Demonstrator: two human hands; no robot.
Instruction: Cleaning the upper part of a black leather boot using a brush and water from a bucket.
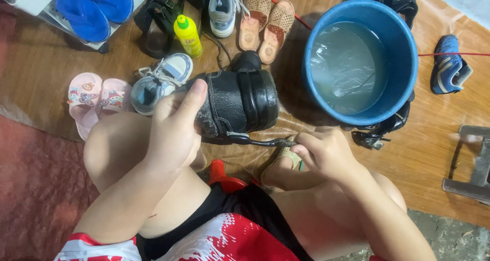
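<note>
1. Brown, creased sheeting point(46, 62) covers the floor across the upper frame, with reddish ground at lower left and a grey strip at lower right.
2. At upper left, a pair of blue flip-flops point(94, 5) lies on a pale rack; below them, at mid left, sit small pink children's slippers point(94, 100).
3. Just right of the slippers lies a grey and white child's sneaker point(161, 82), with a yellow squeeze bottle with a green cap point(188, 35) standing above it.
4. The left hand point(173, 131) is clamped around the near end of a black leather shoe point(240, 102), thumb lying along its upper, holding it above the bare knees at frame centre.
5. Top centre shows a grey sneaker point(223, 8) and tan perforated sandals point(266, 21) side by side.
6. The right hand point(324, 153), at lower centre right, has its fingertips pinched together on a dark brush handle point(255, 141) that runs left to touch the shoe's underside.
7. A blue basin point(408, 62) of water stands at upper right, just beside the shoe.
8. Far right, a blue water shoe point(449, 64) lies well apart from the basin.
</note>
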